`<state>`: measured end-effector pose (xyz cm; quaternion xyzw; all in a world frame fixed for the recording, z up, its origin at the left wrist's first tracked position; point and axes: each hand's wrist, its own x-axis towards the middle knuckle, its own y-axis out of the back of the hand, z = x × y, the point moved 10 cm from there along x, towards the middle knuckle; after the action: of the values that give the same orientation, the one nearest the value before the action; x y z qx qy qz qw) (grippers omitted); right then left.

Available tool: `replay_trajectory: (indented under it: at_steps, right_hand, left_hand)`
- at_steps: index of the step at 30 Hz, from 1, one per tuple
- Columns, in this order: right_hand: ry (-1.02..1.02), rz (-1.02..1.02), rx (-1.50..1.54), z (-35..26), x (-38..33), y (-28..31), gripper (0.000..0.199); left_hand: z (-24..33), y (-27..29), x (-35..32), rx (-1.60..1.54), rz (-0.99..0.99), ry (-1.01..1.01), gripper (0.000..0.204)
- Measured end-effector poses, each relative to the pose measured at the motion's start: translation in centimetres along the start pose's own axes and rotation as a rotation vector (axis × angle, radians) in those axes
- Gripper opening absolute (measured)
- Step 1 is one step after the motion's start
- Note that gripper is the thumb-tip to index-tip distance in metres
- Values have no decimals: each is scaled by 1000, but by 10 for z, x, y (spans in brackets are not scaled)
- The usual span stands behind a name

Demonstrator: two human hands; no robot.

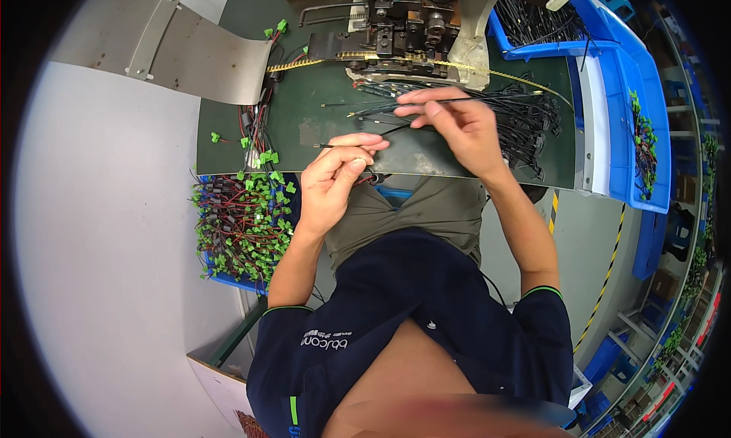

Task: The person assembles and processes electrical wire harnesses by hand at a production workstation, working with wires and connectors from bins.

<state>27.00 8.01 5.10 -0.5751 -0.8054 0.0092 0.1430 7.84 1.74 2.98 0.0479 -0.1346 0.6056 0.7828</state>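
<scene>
My left hand [333, 178], near the table's front edge, pinches a thin black wire [394, 129] between thumb and fingers. The wire's bare, metallic-looking tip pokes out to the left of the fingers. From there the wire slants up to my right hand [461, 126], whose bent fingers close around it; the exact grip is partly hidden. Beneath and beside the right hand lies a loose bundle of black wires [525, 122], with stripped or metal ends pointing left and dark connectors at the right. Just beyond the hands stands a crimping machine [415, 27] with a brass-coloured terminal strip [293, 65] running across it.
A blue bin of red-black wires with green connectors [244, 229] sits low at left; more such wires [259, 126] lie on the table's left side. Blue trays [636, 187] stand at right, one with black wires [537, 23]. A curved metal guard [205, 54] juts in at upper left.
</scene>
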Motion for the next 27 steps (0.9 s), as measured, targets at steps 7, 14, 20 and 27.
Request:
replay_trajectory:
  at_steps: [7, 14, 20, 27]
  right_hand:
    - [577, 135, -203, -98, -21, 31, 22]
    - [-17, -77, -192, -104, -69, 39, 26]
    - [-431, -212, -639, -17, -99, 84, 28]
    - [-344, 88, -752, -25, -109, 123, 28]
  left_hand:
    - [8, 49, -18, 454, 103, 259, 14]
    - [38, 60, -57, 462, -2, 366, 12]
    - [1, 29, -53, 164, -240, 469, 13]
    - [-30, 48, 2, 63, 51, 391, 14]
